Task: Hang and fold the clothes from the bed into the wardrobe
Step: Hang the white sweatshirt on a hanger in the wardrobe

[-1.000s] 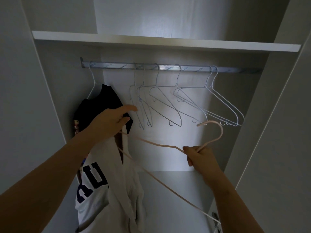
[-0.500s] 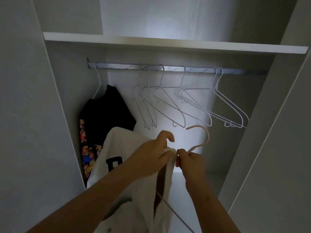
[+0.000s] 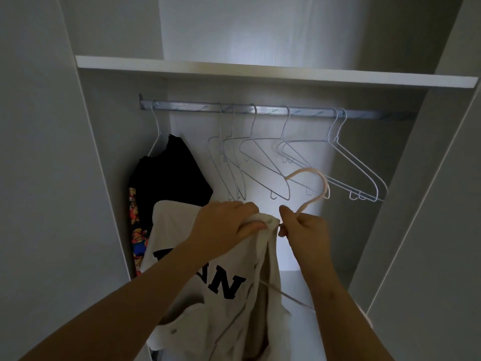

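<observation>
White wardrobe (image 3: 406,178) with a metal rail (image 3: 195,106) near the top. Empty wire hangers (image 3: 263,157) on the rail, black shirt (image 3: 169,178) hung at its left end. Fingers of the left hand (image 3: 223,225) curled tight round the white shirt (image 3: 208,295) at its collar, below the rail. Fingers of the right hand (image 3: 304,230) pinching the pink hanger (image 3: 322,183) at its neck, just beside the collar.

A metal rail (image 3: 260,110) runs under a white shelf (image 3: 260,74). Six empty white wire hangers (image 3: 282,138) hang from it, spread along its length. At its left end a seventh hanger (image 3: 156,131) carries a black shirt (image 3: 169,178). The bright cartoon print (image 3: 136,230) below may be part of that shirt.
</observation>
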A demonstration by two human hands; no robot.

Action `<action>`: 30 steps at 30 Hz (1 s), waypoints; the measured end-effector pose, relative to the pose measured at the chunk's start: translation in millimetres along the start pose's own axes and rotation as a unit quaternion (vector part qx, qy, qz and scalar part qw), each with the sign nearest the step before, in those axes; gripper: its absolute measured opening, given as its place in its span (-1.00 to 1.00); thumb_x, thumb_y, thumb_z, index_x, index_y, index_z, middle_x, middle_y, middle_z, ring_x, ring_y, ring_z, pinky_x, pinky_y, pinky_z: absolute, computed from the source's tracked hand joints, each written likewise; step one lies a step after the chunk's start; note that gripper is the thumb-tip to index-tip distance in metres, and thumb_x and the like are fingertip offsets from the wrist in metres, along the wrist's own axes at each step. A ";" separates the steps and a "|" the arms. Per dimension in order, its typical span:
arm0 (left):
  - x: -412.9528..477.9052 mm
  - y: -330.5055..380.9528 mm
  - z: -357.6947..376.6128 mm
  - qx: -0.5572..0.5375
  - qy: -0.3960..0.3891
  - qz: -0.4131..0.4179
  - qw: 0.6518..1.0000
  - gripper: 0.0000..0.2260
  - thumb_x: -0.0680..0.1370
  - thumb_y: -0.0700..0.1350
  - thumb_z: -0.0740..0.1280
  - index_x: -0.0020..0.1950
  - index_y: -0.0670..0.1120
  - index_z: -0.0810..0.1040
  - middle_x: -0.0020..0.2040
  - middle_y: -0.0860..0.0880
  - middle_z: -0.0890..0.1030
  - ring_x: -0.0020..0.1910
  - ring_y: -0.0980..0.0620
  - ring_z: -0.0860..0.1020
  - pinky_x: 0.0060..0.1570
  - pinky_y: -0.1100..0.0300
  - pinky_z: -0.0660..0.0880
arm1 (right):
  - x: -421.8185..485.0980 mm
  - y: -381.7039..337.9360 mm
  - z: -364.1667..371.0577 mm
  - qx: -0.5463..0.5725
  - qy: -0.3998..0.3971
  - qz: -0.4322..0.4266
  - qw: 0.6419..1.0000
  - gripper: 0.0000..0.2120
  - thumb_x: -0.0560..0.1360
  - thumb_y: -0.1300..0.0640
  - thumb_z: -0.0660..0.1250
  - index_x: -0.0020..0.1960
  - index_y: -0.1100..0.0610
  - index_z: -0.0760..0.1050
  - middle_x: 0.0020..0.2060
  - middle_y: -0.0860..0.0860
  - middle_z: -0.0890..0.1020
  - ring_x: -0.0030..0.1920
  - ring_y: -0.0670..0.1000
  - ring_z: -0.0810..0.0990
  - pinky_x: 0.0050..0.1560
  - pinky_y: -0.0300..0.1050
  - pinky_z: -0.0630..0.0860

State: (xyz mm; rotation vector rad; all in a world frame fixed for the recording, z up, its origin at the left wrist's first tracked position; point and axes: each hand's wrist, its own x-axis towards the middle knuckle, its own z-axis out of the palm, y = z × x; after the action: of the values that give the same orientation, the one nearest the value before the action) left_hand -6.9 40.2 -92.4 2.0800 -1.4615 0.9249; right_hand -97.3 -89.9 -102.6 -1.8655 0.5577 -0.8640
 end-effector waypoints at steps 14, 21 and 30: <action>49.5 -21.2 -18.0 -0.070 0.135 -0.207 0.966 -0.61 0.42 0.15 0.22 -0.01 -0.12 0.59 -0.23 -0.10 0.64 -0.23 -0.09 0.60 -0.22 0.15 0.43 | 0.6 23.6 -4.9 0.083 0.084 -0.099 0.988 -0.70 0.47 0.32 0.31 -0.37 0.07 0.37 -0.49 0.01 0.47 -0.42 -0.07 0.48 -0.32 -0.26 0.44; 63.4 -28.8 -36.3 -0.115 0.174 -0.233 0.950 -0.68 0.42 0.17 0.23 -0.05 -0.05 0.54 -0.22 0.05 0.54 -0.26 0.07 0.50 -0.21 0.19 0.41 | 9.7 26.1 18.9 0.032 -0.114 -0.064 0.991 -0.85 0.43 0.12 0.40 -0.18 -0.02 0.43 -0.25 -0.22 0.51 -0.25 -0.21 0.50 -0.21 -0.43 0.43; 58.0 -45.0 -51.4 -0.191 0.177 -0.231 0.937 -0.85 0.45 0.06 0.39 -0.14 0.03 0.48 -0.26 0.09 0.52 -0.29 0.18 0.48 -0.23 0.20 0.43 | 11.8 39.0 40.5 0.003 -0.212 -0.045 0.976 -0.78 0.57 0.12 0.23 0.21 0.04 0.37 0.15 -0.08 0.51 -0.01 -0.15 0.51 -0.06 -0.44 0.46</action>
State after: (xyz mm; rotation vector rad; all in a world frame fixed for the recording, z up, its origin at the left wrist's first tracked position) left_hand 34.0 53.2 -13.7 1.7397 -0.8326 0.7087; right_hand -58.9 -91.2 -145.4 -2.0041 0.2065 -0.4980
